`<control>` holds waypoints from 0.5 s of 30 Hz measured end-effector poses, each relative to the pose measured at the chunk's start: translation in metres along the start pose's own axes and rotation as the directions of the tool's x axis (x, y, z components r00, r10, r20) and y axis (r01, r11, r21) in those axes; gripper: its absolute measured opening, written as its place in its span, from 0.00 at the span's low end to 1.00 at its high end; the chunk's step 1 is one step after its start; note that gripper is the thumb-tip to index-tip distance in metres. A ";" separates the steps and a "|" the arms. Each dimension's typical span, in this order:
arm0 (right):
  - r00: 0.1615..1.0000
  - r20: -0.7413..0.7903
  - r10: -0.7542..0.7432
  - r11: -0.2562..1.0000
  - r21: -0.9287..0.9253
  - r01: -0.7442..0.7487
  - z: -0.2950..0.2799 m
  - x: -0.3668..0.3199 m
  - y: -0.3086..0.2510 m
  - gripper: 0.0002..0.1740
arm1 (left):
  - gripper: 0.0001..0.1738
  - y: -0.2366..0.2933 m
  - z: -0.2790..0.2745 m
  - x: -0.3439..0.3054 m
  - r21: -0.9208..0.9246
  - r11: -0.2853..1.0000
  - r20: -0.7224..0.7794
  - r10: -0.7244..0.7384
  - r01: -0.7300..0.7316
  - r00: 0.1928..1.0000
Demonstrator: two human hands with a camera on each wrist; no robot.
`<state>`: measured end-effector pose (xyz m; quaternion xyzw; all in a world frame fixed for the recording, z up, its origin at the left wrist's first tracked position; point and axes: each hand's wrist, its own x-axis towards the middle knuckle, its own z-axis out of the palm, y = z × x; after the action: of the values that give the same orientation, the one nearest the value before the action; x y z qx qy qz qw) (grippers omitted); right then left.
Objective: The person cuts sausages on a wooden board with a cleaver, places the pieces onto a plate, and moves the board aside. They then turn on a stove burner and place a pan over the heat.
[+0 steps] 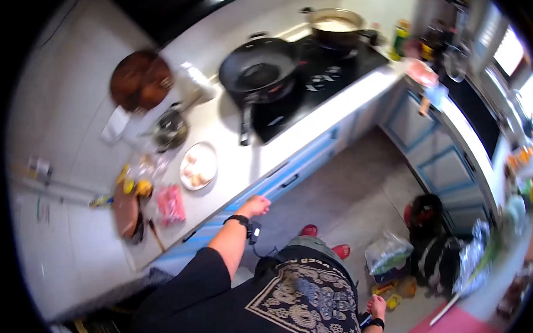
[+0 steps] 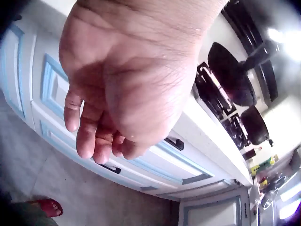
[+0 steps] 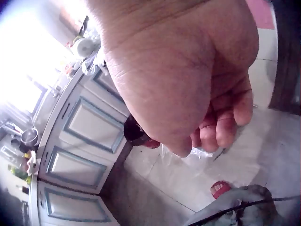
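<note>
The left hand (image 1: 257, 206) hangs in the air just off the counter's front edge, below a white plate (image 1: 198, 166) of pale round items. In the left wrist view the left hand (image 2: 127, 80) has loosely curled fingers with nothing in them. The right hand (image 1: 376, 307) is low beside the body, near bags on the floor. Seen from the right wrist, the right hand (image 3: 183, 84) is also empty, its fingers loosely bent. A wok (image 1: 259, 70) and a pot (image 1: 335, 26) stand on the black stove.
A red packet (image 1: 170, 204), a glass jar (image 1: 171, 130) and a brown board (image 1: 140, 81) are at the counter's left. A plastic bag (image 1: 389, 252) and a dark bin (image 1: 425, 211) stand on the floor. Cabinets (image 1: 454, 171) line the right side.
</note>
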<state>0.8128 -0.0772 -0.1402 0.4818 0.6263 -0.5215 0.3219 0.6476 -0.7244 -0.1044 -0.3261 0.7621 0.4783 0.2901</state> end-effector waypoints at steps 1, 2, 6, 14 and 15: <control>1.000 0.008 0.009 1.000 0.001 -0.009 -0.003 0.009 -0.010 0.11 | 0.15 -0.010 -0.003 -0.008 -0.025 1.000 -0.036 -0.016 0.015 0.999; 1.000 0.012 -0.015 0.997 -0.075 0.016 -0.004 0.017 -0.024 0.11 | 0.15 -0.018 -0.004 -0.014 -0.046 0.999 -0.063 -0.028 0.025 0.998; 0.992 0.078 -0.095 0.949 -0.295 0.114 -0.001 0.035 -0.083 0.11 | 0.17 -0.041 -0.005 -0.059 -0.173 0.984 -0.174 -0.065 0.034 0.983; 0.951 0.227 -0.208 0.837 -0.462 0.293 0.019 0.068 -0.154 0.14 | 0.16 -0.077 -0.057 -0.111 -0.027 0.994 -0.635 0.067 -0.109 0.769; 0.929 0.291 -0.227 0.795 -0.496 0.349 0.017 0.087 -0.154 0.13 | 0.17 -0.072 -0.067 -0.116 0.027 0.994 -0.720 0.092 -0.105 0.688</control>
<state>0.6376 -0.0690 -0.1708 0.2102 0.7748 -0.4165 0.4267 0.7664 -0.7842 -0.0303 -0.4482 0.8273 0.3334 -0.0600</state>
